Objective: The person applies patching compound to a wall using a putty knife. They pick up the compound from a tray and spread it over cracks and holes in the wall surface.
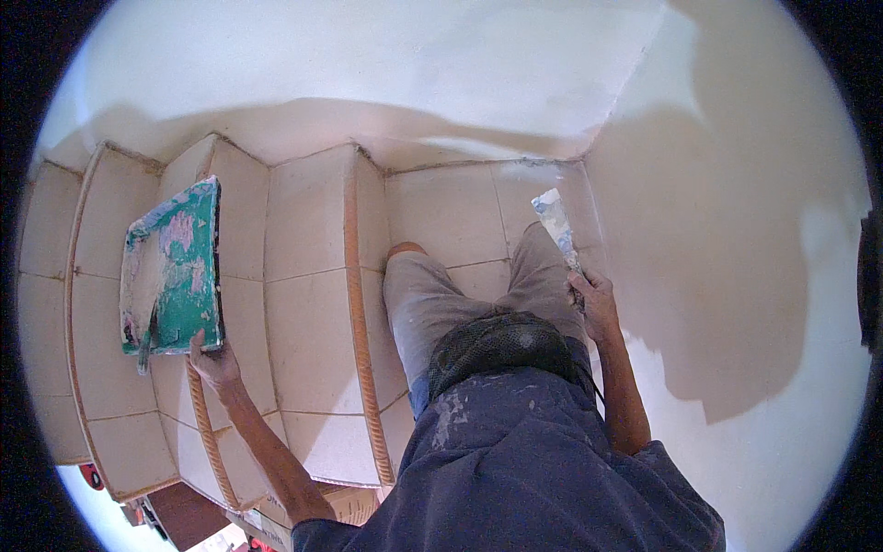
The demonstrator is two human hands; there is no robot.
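We hold a green tray (pixel 191 308) bearing pale paste (pixel 143 262) ahead of our left hand (pixel 217 364), its edge pinched between thumb and hidden fingers. Our scraper (pixel 554 221) juts ahead of our right hand (pixel 598 302), fingers curled around it. Tiled steps (pixel 313 322) lie between both hands.

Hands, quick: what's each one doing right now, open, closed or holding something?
Left hand: closed on the near edge of the tray.
Right hand: closed, holding the scraper.
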